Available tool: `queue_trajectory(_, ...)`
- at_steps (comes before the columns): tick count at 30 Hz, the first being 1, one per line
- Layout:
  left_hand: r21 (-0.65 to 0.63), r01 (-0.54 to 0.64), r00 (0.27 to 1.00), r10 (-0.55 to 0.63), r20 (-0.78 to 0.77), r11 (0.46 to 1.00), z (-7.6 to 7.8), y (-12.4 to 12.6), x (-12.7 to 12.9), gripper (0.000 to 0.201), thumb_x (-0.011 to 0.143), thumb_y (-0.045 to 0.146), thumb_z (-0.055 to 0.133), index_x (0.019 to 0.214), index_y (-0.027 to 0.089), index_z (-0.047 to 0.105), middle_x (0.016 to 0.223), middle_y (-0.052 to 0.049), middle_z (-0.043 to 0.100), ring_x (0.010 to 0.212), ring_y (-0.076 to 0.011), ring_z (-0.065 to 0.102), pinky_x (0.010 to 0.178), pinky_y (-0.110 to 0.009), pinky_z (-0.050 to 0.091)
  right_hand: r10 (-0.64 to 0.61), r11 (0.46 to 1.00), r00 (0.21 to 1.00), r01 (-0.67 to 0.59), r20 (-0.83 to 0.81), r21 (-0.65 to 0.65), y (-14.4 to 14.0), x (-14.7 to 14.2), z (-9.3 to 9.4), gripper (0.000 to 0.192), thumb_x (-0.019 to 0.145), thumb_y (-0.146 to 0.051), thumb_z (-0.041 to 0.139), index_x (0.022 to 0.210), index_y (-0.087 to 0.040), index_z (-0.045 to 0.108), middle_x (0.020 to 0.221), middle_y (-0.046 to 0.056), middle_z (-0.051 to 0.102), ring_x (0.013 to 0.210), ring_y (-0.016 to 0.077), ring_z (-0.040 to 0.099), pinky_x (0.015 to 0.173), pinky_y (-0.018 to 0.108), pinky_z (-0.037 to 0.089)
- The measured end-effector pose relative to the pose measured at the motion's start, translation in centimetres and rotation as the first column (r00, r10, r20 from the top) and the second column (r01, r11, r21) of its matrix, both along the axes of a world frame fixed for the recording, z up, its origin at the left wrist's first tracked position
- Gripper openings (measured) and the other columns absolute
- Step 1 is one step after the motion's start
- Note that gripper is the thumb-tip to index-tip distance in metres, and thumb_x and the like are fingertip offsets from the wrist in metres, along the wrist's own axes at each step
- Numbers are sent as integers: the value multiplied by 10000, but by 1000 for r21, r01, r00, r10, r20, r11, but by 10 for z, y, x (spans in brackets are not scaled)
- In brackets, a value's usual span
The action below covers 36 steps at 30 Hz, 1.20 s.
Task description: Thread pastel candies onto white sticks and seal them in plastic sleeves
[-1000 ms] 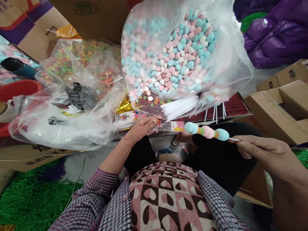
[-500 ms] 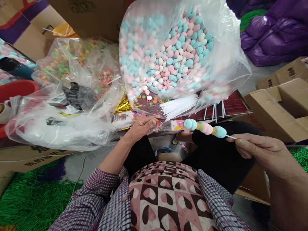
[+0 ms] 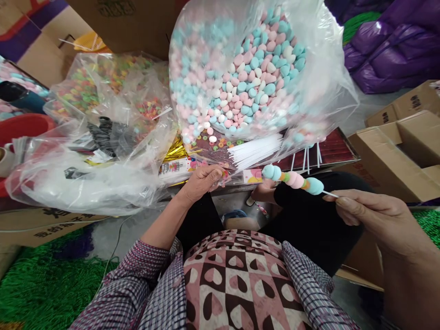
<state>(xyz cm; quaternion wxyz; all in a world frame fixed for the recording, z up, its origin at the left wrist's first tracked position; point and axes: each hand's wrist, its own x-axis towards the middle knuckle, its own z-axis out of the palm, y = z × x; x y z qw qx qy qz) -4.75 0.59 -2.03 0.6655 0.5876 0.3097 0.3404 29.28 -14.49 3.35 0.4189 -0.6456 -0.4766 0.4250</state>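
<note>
My right hand point(image 3: 373, 215) pinches the bare end of a thin white stick threaded with blue and pink sweets, a candy skewer point(image 3: 292, 178) that points left above my lap. My left hand point(image 3: 202, 181) rests at the table's front edge, its fingers closed on a clear printed wrapper point(image 3: 237, 176) lying there. Just behind, a bundle of white sticks point(image 3: 256, 151) lies on the dark red tabletop. A big clear bag of pink, blue and white sweets point(image 3: 247, 78) stands open beyond the sticks.
A clear bag of small coloured ring candies point(image 3: 103, 87) and crumpled plastic point(image 3: 85, 169) fill the left side. Gold foil strips point(image 3: 177, 149) lie near my left hand. Open cardboard boxes point(image 3: 402, 151) stand at right, purple bags point(image 3: 392, 46) behind them, and green material point(image 3: 44, 279) covers the floor at left.
My right hand has lifted the candy skewer slightly up and to the left. The left hand has stayed on the wrapper.
</note>
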Motion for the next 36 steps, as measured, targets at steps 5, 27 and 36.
queue_trajectory(5, -19, -33, 999, 33, 7, 999, 1, -3, 3, 524, 781, 645, 626, 727, 125, 662, 610, -32, 627, 396, -37, 366, 364, -179, 224, 47, 998, 999, -47, 11, -36, -1, 2, -3, 207, 793, -422, 728, 882, -249, 798, 552, -5, 545, 490, 97, 447, 438, 221, 354)
queue_trajectory(27, 194, 229, 942, -168, -290, 954, 18, 2, 1, 454, 869, 556, 543, 759, 149, 713, 615, -3, 571, 556, -96, 464, 568, -225, 384, 185, 976, 980, -174, 73, -129, 3, 3, -14, 416, 776, -573, 701, 955, -209, 799, 540, 14, 533, 502, 115, 465, 455, 256, 361)
queue_trajectory(36, 193, 201, 959, -152, -241, 960, 33, 0, 12, 428, 852, 542, 581, 728, 150, 702, 629, 0, 572, 518, -71, 417, 493, -204, 329, 252, 959, 967, -246, 31, -140, 9, -32, -22, 420, 846, -559, 627, 920, -170, 768, 546, -6, 500, 496, 98, 421, 466, 247, 334)
